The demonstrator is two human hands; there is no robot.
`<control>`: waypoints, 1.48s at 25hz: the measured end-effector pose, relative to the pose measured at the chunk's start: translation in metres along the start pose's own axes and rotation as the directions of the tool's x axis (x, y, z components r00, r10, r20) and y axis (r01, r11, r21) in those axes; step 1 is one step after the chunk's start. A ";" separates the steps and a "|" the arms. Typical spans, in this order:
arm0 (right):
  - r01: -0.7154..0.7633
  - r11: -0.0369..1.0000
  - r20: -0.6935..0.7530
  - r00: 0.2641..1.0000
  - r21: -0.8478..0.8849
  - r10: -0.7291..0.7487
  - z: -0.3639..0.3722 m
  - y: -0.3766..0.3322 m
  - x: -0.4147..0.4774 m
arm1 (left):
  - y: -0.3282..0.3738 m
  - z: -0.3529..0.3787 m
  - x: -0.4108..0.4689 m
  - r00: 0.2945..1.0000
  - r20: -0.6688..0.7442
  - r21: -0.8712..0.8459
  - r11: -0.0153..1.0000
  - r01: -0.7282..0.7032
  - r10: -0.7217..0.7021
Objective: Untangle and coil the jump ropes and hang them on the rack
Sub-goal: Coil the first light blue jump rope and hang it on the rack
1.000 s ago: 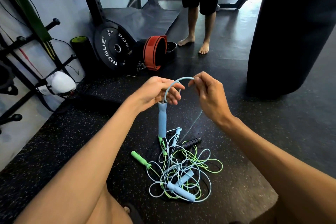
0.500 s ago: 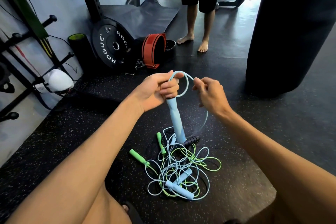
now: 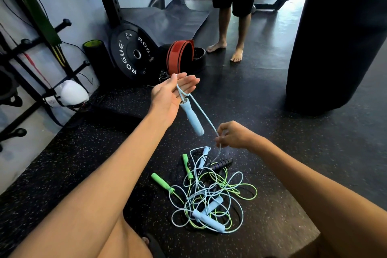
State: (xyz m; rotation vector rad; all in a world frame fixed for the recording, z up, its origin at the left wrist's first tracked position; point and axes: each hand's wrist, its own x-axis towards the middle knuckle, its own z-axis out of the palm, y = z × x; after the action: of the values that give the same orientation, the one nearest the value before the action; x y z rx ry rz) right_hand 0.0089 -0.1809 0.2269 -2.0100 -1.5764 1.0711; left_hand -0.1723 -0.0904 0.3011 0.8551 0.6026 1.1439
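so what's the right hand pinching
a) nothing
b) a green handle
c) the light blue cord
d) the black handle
c: the right hand pinches the light blue cord just above the pile, and the cord runs up from there to a loop draped over the open left hand.

Tangled jump ropes (image 3: 207, 221) on speckled floor (image 3: 83, 163)

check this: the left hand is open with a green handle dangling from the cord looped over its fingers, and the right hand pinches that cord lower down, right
Not quite: the head view shows the dangling handle is light blue, not green. The rest holds: the left hand is open with the cord looped over its fingers, and the right hand pinches that cord lower down.
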 end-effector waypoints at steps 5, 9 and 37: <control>-0.038 0.957 -0.076 0.995 0.288 0.062 -0.005 -0.007 -0.011 | -0.002 -0.003 0.002 0.995 -0.063 0.127 0.989 -0.073 0.082; 0.072 0.935 -0.184 0.983 0.346 -0.007 -0.010 -0.018 -0.015 | 0.000 -0.008 0.007 0.984 -0.109 0.198 0.973 -0.120 0.144; 0.474 0.842 -0.592 0.766 0.257 -0.250 -0.041 -0.052 -0.017 | -0.002 0.021 -0.021 0.773 0.455 0.437 0.867 0.239 -0.442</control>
State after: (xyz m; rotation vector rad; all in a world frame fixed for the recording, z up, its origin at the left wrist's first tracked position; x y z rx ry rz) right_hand 0.0042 -0.1749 0.2947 -1.4572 -1.2498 0.5337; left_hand -0.1618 -0.1161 0.3109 1.2640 0.4661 0.4085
